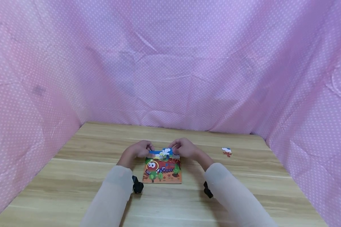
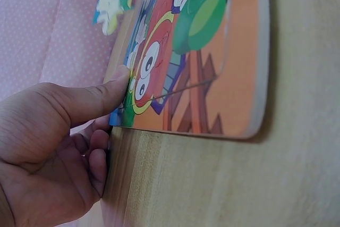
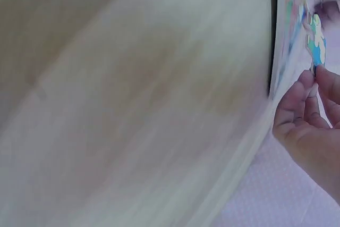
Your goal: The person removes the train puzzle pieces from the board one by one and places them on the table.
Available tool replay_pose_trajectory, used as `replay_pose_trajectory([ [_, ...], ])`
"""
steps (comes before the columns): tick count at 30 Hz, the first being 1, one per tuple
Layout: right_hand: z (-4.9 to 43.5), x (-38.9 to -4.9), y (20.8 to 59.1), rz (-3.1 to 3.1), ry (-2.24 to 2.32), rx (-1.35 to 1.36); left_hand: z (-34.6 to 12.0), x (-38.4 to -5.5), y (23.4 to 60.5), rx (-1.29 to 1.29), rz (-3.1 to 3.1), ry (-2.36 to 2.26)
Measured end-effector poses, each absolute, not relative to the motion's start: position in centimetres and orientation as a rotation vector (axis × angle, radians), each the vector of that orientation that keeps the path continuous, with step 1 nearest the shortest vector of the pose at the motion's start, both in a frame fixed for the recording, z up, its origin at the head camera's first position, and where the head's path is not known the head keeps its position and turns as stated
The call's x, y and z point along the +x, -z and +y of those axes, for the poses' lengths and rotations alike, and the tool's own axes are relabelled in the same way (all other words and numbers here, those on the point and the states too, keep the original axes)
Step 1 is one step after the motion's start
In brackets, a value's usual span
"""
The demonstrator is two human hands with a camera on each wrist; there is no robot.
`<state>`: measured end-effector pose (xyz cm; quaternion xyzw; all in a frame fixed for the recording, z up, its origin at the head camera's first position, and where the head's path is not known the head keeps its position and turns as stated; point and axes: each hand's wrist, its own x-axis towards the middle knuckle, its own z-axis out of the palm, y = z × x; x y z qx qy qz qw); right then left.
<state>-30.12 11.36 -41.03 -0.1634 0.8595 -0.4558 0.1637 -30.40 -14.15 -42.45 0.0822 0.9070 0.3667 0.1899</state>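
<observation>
A jigsaw puzzle board point(image 1: 162, 179) with a red cartoon train lies on the table in the head view. My left hand point(image 1: 137, 150) grips its far left corner. In the left wrist view the thumb point(image 2: 101, 98) presses on the picture while the other fingers curl at the board's edge. Between the thumb and fingertips of my right hand point(image 1: 186, 148) is a blue-and-white puzzle piece point(image 3: 317, 47). It is raised over the far part of the board, and the left wrist view shows it tilted above the picture.
Another puzzle piece point(image 1: 227, 151), white, blue and red, lies on the wooden table point(image 1: 170, 208) to the right. Pink dotted cloth point(image 1: 170, 78) hangs behind the table and along both sides. Each wrist bears a black camera mount point(image 1: 137, 185).
</observation>
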Motion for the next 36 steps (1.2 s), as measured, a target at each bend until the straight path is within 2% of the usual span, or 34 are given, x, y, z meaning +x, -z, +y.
replay_pose_trajectory([
  [22, 24.4, -32.4, 38.8, 2.592, 1.384, -0.34, -14.1, -30.4, 42.6, 0.233, 2.563, -1.027],
  [36, 29.2, -32.1, 40.0, 2.682, 1.261, -0.241, -14.2, -30.5, 42.6, 0.23, 2.558, -1.021],
])
